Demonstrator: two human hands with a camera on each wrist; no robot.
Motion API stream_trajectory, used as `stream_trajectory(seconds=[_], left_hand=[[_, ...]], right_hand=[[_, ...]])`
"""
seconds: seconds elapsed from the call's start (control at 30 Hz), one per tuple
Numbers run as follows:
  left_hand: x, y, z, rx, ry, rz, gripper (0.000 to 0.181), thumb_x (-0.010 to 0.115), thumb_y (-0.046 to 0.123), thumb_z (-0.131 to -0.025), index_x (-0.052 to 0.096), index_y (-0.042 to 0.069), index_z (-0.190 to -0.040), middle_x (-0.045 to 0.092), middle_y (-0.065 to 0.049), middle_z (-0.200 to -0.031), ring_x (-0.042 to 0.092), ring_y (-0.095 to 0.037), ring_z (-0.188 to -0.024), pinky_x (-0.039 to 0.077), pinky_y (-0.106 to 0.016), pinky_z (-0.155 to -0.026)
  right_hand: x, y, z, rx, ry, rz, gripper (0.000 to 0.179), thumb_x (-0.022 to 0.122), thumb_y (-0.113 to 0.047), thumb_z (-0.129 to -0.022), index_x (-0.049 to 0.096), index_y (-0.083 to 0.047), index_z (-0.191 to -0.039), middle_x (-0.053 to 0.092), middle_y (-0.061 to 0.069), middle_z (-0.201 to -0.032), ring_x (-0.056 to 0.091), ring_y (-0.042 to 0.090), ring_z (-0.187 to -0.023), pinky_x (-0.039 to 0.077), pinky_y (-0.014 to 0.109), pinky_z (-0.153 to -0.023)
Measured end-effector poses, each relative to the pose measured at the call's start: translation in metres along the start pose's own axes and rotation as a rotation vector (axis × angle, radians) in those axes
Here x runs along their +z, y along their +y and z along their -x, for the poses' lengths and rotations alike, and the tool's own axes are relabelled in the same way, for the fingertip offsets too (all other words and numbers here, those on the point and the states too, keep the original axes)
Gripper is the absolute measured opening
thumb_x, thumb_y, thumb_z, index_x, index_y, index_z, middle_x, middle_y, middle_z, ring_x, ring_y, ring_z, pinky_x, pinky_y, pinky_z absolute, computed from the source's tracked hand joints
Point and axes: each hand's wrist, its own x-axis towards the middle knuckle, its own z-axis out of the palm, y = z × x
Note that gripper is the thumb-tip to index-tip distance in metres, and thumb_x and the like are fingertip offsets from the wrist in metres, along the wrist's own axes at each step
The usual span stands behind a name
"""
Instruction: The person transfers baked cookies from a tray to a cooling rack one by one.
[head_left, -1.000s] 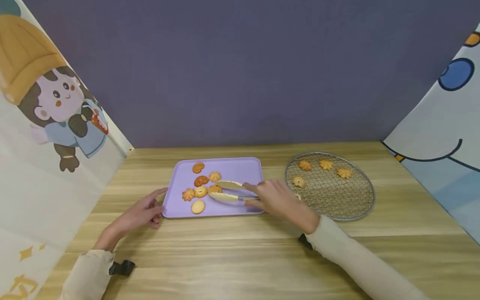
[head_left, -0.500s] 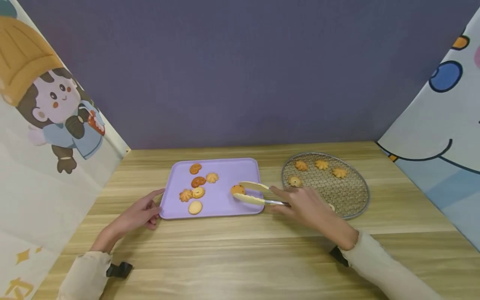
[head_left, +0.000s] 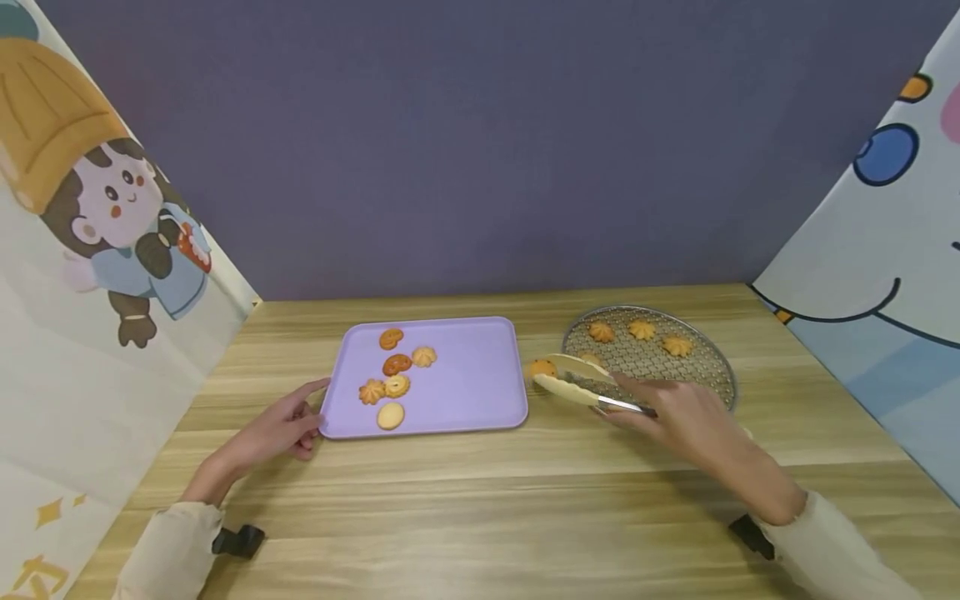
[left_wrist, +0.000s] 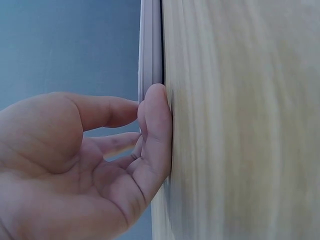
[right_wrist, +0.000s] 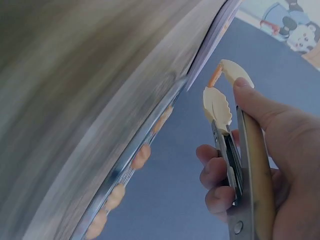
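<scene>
My right hand (head_left: 693, 423) grips a pair of tongs (head_left: 567, 391) with cream scalloped tips and metal arms. Between the tips is a round orange-brown cookie with dark specks (head_left: 543, 368), in the gap between the two trays. The right wrist view shows the cookie (right_wrist: 215, 75) edge-on, pinched by the tongs (right_wrist: 257, 175) above table level. At its near left corner, the purple tray (head_left: 468, 375) is held by my left hand (head_left: 272, 427); thumb and fingers meet its rim in the left wrist view. On the tray's left half lie several cookies, among them a pale round one (head_left: 390, 416) and a dark pretzel-shaped one (head_left: 397, 364).
A round metal mesh tray (head_left: 720, 354) stands to the right, partly behind my right hand. Star-shaped cookies (head_left: 641, 330) lie along its far side. The wooden table (head_left: 450, 517) meets a dark partition (head_left: 487, 150) at the back, with printed panels at both sides.
The tongs have carried the speckled cookie rightward, from among the other cookies to beyond the purple tray's right edge. The left hand has stayed at the tray corner.
</scene>
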Motion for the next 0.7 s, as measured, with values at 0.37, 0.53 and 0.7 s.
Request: stream_trajectory(seconds=[0.37, 0.53, 0.7], left_hand=[[0.0, -0.001, -0.002, -0.009, -0.001, 0.001, 0.064, 0.047, 0.002, -0.102, 0.015, 0.0, -0.157, 0.052, -0.014, -0.084, 0.055, -0.018, -0.069, 0.06, -0.036, -0.062], [0.0, 0.0, -0.002, -0.005, -0.001, -0.003, 0.064, 0.047, 0.003, -0.102, 0.014, 0.0, -0.157, 0.053, -0.015, -0.084, 0.056, -0.018, -0.069, 0.06, -0.036, -0.062], [0.0, -0.001, -0.002, 0.0, -0.003, -0.004, 0.064, 0.047, 0.003, -0.102, 0.014, 0.0, -0.157, 0.053, -0.016, -0.085, 0.056, -0.018, -0.068, 0.06, -0.035, -0.062]], right_hand=[[-0.013, 0.026, 0.018, 0.088, -0.02, 0.018, 0.058, 0.081, -0.038, -0.08, 0.068, -0.006, -0.127, 0.063, 0.003, -0.062, 0.026, -0.004, -0.039, 0.034, 0.018, -0.038], [-0.019, 0.034, 0.025, 0.135, -0.046, 0.047, 0.059, 0.078, -0.038, -0.084, 0.065, -0.006, -0.131, 0.054, -0.002, -0.056, 0.024, 0.0, -0.038, 0.027, 0.019, -0.036], [-0.021, 0.042, 0.03, 0.156, -0.055, 0.065, 0.06, 0.077, -0.04, -0.085, 0.064, -0.005, -0.132, 0.052, -0.005, -0.056, 0.024, 0.001, -0.039, 0.026, 0.019, -0.035]])
